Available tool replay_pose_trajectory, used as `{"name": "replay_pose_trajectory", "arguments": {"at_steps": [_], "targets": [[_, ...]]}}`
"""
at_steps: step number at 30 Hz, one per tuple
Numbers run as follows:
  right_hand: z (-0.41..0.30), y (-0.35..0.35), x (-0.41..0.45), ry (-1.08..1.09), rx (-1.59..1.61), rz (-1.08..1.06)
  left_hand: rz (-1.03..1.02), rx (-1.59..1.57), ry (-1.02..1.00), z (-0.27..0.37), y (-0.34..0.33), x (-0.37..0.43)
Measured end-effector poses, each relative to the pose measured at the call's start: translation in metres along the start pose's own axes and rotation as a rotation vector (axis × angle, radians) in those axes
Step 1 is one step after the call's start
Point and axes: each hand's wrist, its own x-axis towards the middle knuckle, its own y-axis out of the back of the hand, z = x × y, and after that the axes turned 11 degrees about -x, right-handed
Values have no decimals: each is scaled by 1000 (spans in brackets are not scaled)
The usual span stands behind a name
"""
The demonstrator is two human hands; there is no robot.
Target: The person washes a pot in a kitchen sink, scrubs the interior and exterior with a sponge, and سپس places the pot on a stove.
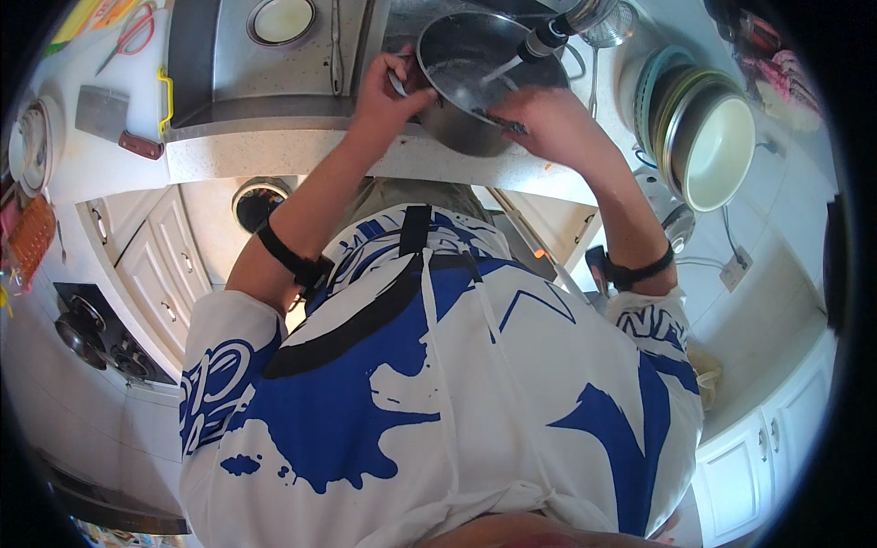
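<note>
A deep metal pot (459, 130) is tilted at the sink's front edge, its mouth facing up and away from me. My left hand (387, 92) grips the side handle on its left. My right hand (548, 123) is at the near right of the rim, fingers reaching over it. A small dark piece (510, 125) shows beneath those fingers; blur hides what it is and whether the hand holds it. From the faucet (545, 40) with a black collar, a water stream (502, 70) runs into the pot.
Left in the steel sink (274, 75) are a round metal bowl (281, 20) and a long-handled utensil (336, 55). A cleaver (103, 113) and red-handled scissors (136, 33) lie on a white board (75, 164). Stacked basins (719, 151) and a wire strainer (610, 27) are at right.
</note>
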Motion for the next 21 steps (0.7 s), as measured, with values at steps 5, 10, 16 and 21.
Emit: {"name": "replay_pose_trajectory", "arguments": {"at_steps": [5,10,16,21], "targets": [[35,-49,28,33,-82,254,256,341,138,-6,-7,30],[39,-101,55,8,-96,169,509,238,196,-60,-8,35],[49,-129,73,-102,296,-50,649,511,193,-81,-14,15],[84,-219,131,-223,594,369,476,666,310,-72,-16,20]]}}
